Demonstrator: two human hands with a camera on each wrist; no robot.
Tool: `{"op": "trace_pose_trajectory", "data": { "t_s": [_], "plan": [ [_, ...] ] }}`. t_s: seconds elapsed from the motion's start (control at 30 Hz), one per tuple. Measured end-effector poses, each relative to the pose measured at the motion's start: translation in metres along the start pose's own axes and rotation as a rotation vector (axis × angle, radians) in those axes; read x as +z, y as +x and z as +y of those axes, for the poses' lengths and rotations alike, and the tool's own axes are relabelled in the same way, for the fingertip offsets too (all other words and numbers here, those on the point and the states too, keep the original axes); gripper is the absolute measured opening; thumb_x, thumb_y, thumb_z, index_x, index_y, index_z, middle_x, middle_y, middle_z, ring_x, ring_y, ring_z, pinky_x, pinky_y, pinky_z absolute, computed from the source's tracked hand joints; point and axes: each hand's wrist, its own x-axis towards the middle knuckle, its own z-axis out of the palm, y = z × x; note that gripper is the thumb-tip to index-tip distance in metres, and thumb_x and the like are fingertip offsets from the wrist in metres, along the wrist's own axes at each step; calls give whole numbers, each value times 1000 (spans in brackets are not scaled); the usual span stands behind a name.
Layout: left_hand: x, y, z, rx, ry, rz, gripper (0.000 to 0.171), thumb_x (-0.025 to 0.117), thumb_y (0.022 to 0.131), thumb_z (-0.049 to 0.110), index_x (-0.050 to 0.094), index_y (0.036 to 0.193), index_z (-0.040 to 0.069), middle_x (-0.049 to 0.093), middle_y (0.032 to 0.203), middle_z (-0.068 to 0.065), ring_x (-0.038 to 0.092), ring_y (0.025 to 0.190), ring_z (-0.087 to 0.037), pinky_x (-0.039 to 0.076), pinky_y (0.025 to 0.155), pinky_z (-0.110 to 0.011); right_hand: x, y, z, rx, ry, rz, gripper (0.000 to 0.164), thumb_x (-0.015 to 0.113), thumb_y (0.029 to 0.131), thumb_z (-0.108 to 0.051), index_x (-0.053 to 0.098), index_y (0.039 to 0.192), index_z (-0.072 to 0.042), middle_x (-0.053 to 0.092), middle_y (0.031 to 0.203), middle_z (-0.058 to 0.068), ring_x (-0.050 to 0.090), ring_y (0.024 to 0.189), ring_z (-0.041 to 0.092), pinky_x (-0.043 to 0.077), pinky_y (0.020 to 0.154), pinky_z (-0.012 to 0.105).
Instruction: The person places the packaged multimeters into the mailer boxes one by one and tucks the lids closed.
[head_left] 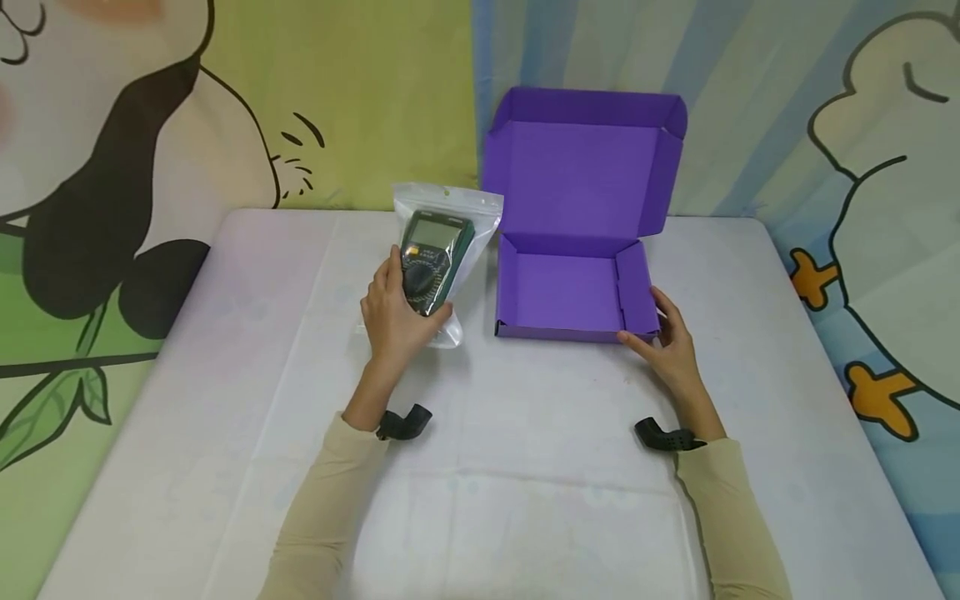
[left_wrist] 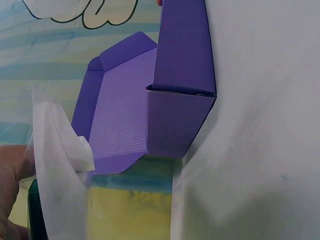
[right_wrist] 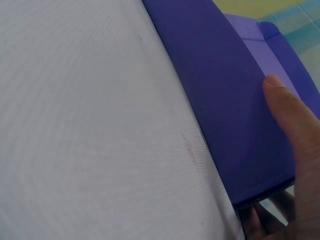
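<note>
My left hand (head_left: 396,321) grips a green-and-black digital multimeter (head_left: 431,262) that lies in a clear zip bag (head_left: 486,212) with a white back. The thumb crosses its lower end, and the fingers lie along its left side. In the left wrist view, the bag (left_wrist: 57,165) hides most of the meter. To its right stands a purple cardboard box (head_left: 570,287) on the table, lid raised at the back. My right hand (head_left: 675,342) holds the box's front right corner. In the right wrist view, the thumb (right_wrist: 287,107) presses the front wall and the fingers lie round the side.
A white cloth (head_left: 517,433) covers the table. Behind it hangs a printed backdrop (head_left: 360,100) with cartoon figures. Black wrist-worn devices sit on the left wrist (head_left: 405,422) and the right wrist (head_left: 667,435).
</note>
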Motion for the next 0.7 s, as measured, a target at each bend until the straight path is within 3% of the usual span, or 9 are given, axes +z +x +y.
{"op": "trace_pose_trajectory", "data": {
  "t_s": [0.23, 0.4, 0.7],
  "plan": [
    [10, -4, 4, 91, 24, -21, 102, 80, 69, 34, 30, 151, 1, 43, 143, -23, 45, 124, -43, 33, 101, -56, 0, -1, 1, 0, -4, 1, 87, 74, 84, -3, 24, 154, -6, 28, 153, 23, 34, 136, 40, 31, 103, 8],
    [21, -5, 9, 158, -13, -31, 103, 81, 70, 36, 29, 152, 2, 43, 143, -23, 45, 125, -41, 34, 101, -56, -2, 0, 1, -7, -4, 3, 87, 74, 83, -1, 24, 154, -4, 28, 153, 23, 34, 136, 41, 32, 102, 7],
    [34, -2, 17, 234, -59, -53, 80, 77, 76, 42, 47, 146, 18, 42, 144, -23, 47, 121, -42, 36, 97, -56, -2, 2, 3, -19, 10, -3, 88, 74, 83, -1, 24, 154, -5, 28, 154, 21, 33, 137, 39, 32, 105, 12]
  ]
}}
